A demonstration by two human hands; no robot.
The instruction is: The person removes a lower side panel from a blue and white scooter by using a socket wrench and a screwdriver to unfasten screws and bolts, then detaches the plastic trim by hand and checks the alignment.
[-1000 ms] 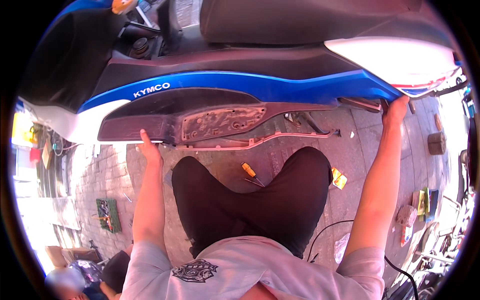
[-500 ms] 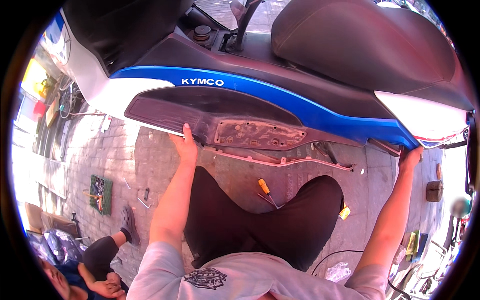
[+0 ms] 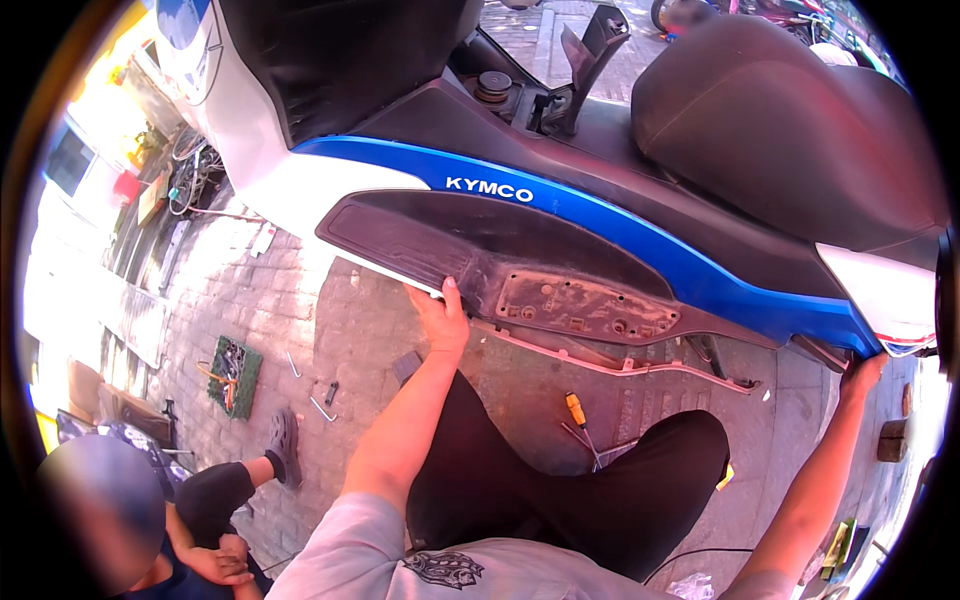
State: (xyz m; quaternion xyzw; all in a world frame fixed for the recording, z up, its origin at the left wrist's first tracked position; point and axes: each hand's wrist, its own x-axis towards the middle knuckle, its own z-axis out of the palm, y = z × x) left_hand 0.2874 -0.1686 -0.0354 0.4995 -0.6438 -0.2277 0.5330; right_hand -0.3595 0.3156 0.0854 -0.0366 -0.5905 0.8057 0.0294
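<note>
A scooter with a long blue side panel [image 3: 600, 220] stands across the view in front of me. My left hand [image 3: 445, 322] grips the outer edge of its dark footboard [image 3: 400, 245], thumb on top and the other fingers partly hidden beneath. Just right of it is a dusty recess with small holes [image 3: 590, 305]. Far to the right, my right hand [image 3: 864, 371] holds the rear lower end of the blue panel, its fingertips partly hidden. Below the footboard runs a thin pale trim strip [image 3: 610, 368], apart from the board along part of its length.
A screwdriver with a yellow handle [image 3: 576, 408] lies on the paving by my knees, near other thin tools. At left are a green tool basket [image 3: 236, 377] and hex keys [image 3: 322, 409]. Another person [image 3: 220, 560] sits at lower left. A wooden block [image 3: 893, 440] is at right.
My view has swung, so the scooter and both hands sit farther right and lower in the picture. Each hand keeps its hold at the same place. The other person's head has come further into view.
</note>
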